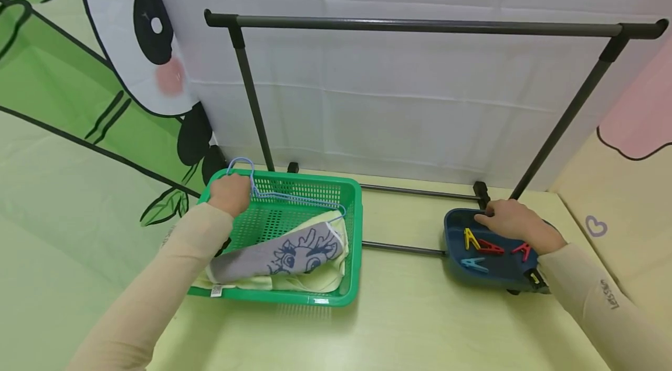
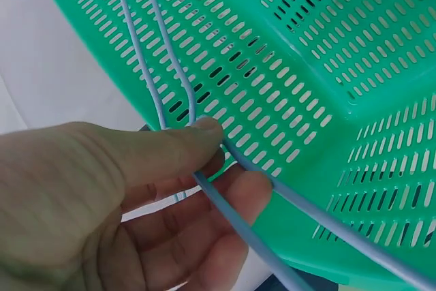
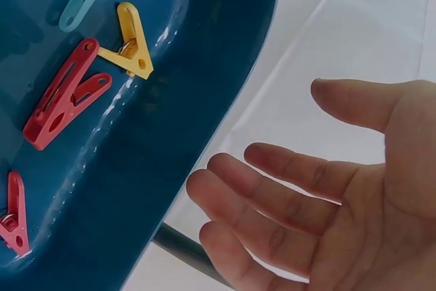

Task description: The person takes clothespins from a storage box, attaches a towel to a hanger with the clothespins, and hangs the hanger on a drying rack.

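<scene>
My left hand (image 1: 230,195) pinches blue wire hangers (image 2: 178,76) between thumb and fingers, at the back left corner of a green perforated basket (image 1: 354,231). Inside that basket lie a folded grey-purple cloth with a printed cartoon face (image 1: 294,254) and a pale yellow cloth (image 1: 320,283). Over the far side of a dark blue tub (image 1: 457,277) hovers my right hand (image 1: 517,224), its fingers loosely bent and holding nothing in the right wrist view. In the tub are a yellow clothespin (image 3: 135,44), red clothespins (image 3: 60,97) and a light blue one (image 1: 474,264).
A dark metal clothes rack (image 1: 420,25) stands behind the containers, its top bar spanning the view. Its lower bars (image 1: 404,248) run between basket and tub. A white cloth backdrop (image 1: 394,114) hangs behind, and the pale yellow surface (image 1: 409,324) lies in front.
</scene>
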`<state>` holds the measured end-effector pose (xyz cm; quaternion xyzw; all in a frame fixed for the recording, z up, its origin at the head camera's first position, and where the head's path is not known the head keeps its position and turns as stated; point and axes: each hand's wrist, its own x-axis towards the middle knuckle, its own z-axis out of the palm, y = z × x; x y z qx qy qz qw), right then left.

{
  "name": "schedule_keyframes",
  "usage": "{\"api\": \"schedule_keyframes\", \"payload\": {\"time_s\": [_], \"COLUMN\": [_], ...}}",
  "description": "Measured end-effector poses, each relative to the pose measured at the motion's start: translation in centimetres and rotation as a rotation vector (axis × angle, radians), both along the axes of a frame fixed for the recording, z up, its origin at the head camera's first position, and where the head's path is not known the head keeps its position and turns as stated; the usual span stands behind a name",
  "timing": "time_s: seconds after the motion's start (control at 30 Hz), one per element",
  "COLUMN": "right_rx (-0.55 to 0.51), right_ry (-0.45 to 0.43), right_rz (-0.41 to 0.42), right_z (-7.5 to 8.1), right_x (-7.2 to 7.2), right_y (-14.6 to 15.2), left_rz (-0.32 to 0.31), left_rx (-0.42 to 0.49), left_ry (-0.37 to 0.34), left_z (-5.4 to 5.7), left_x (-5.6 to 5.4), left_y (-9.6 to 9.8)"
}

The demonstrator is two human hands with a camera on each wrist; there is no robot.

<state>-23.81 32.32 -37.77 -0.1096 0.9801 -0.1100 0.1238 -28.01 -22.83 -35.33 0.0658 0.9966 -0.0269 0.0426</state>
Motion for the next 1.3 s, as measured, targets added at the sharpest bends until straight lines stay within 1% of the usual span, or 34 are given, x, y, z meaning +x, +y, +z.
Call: {"api": "schedule_keyframes", "payload": {"time_s": [0.2,0.4,0.5,0.6,0.67,0.73,0.83,0.97,1.07,1.3], "right_rx": [0.000,-0.003,0.004,0.008,0.005,0.001,0.010,0.033,0.058,0.113], "right_ry": [-0.016,-0.031,-0.033,-0.046,-0.062,-0.081,-0.111,-0.139,-0.150,-0.164], "right_rz": [-0.003,0.019,0.031,0.033,0.034,0.037,0.036,0.023,0.027,0.064], "right_z": [-0.1,0.0,-0.1,-0.2,-0.3,-0.4,-0.7,-1.2,-1.8,-3.1], "right_x": [0.0,-0.2,-0.4,-0.6,-0.7,-0.8,-0.9,-1.1,-1.2,-1.3], "right_y": [0.3,0.3,0.3,0.3,0.3,0.3,0.2,0.1,-0.1,-0.8], "left_rz": [-0.008,-0.016,-0.036,-0.066,-0.085,-0.104,-0.118,-0.099,-0.085,-0.054], "left_rx": [0.038,0.088,0.123,0.161,0.170,0.174,0.180,0.206,0.220,0.244], "left_ry": [-0.014,-0.042,-0.045,-0.034,-0.034,-0.040,-0.070,-0.110,-0.120,-0.083], "left_z": [0.2,0.7,0.9,1.0,1.0,1.0,1.1,1.1,1.0,1.2], "left_x": [0.3,0.8,1.0,1.0,0.9,0.8,0.7,0.6,0.6,0.7], "left_y": [-0.2,-0.4,-0.5,-0.6,-0.6,-0.6,-0.5,-0.4,-0.4,-0.4]}}
